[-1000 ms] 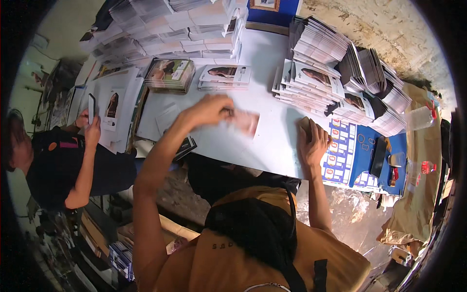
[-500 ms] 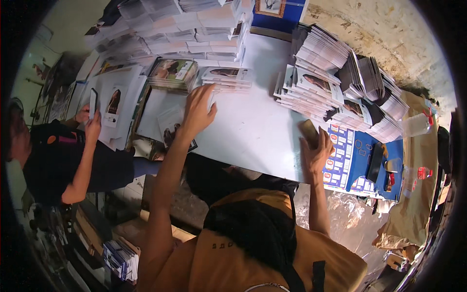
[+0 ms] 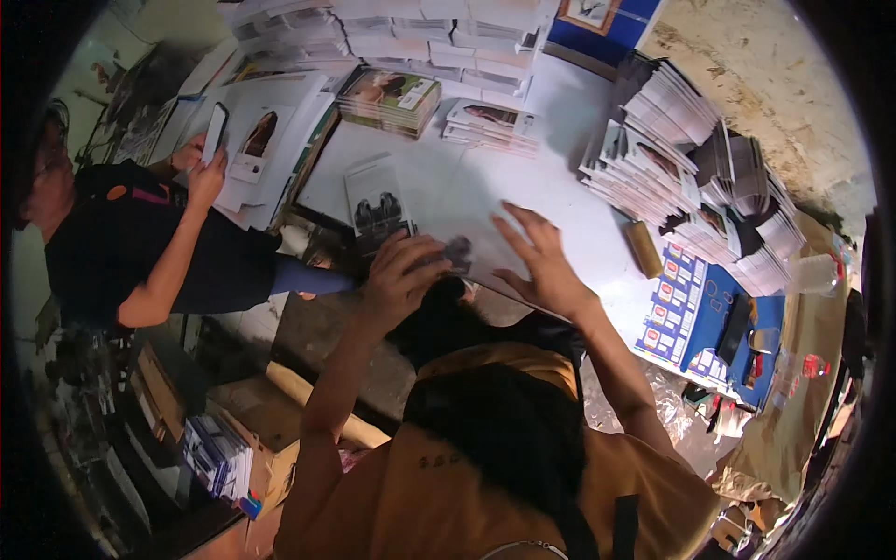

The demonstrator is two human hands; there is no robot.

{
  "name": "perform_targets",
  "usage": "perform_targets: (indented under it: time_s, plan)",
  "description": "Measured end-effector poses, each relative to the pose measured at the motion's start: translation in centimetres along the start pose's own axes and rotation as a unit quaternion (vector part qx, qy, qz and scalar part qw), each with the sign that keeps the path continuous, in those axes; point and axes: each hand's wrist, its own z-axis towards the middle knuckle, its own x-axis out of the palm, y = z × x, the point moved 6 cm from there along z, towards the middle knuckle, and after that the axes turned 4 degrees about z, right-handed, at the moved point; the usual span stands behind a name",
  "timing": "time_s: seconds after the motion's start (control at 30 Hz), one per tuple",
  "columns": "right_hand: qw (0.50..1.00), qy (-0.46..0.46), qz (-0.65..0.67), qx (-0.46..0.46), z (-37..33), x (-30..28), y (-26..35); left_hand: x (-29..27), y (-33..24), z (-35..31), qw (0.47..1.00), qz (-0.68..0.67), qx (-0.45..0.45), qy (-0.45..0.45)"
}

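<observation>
Over the near edge of the white table (image 3: pixel 485 177) is my left hand (image 3: pixel 406 271), its fingers bent and pointing right. Whether it grips anything is unclear. Close to its fingertips is a blurred dark printed patch (image 3: pixel 457 250), too smeared to name. Just beyond that hand lies a pale booklet (image 3: pixel 375 191) with a dark picture. My right hand (image 3: pixel 543 261) hovers over the table with its fingers spread, holding nothing. Off to its right rests a brownish-gold bar-shaped block (image 3: pixel 644 249), apart from the hand.
Stacked booklets (image 3: pixel 644 154) line the right side, beside a blue printed sheet (image 3: pixel 677 299). Behind are a green-covered stack (image 3: pixel 389 101), a small white booklet stack (image 3: pixel 490 126) and tall paper piles (image 3: pixel 411 37). At left, another person (image 3: pixel 140 233) holds a phone (image 3: pixel 216 133).
My right hand has left the brownish-gold block and moved left. My left hand has drawn back from the small booklet stack toward the near edge. The view has shifted.
</observation>
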Motion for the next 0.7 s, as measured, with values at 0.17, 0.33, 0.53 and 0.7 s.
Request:
perform_targets:
  time_s: [0.17, 0.33, 0.53, 0.7]
  plan:
    - [0.996, 0.06, 0.058, 0.001, -0.2, 0.7, -0.8, 1.1, 0.0, 1.0, 0.949, -0.243, -0.065, -0.191]
    - [0.987, 0.061, 0.127, 0.074, -1.8, 1.4, 1.6, 8.8, -2.2, 0.4, 0.786, -0.556, -0.231, -0.14]
    - [0.937, 0.127, 0.268, 0.182, -3.1, 3.4, 0.8, 12.2, -2.6, -0.3, 0.512, -0.803, -0.278, -0.122]
    - [0.94, 0.117, 0.26, 0.188, -3.3, 5.3, -0.8, 12.1, -2.4, -0.8, 0.512, -0.801, -0.29, -0.109]
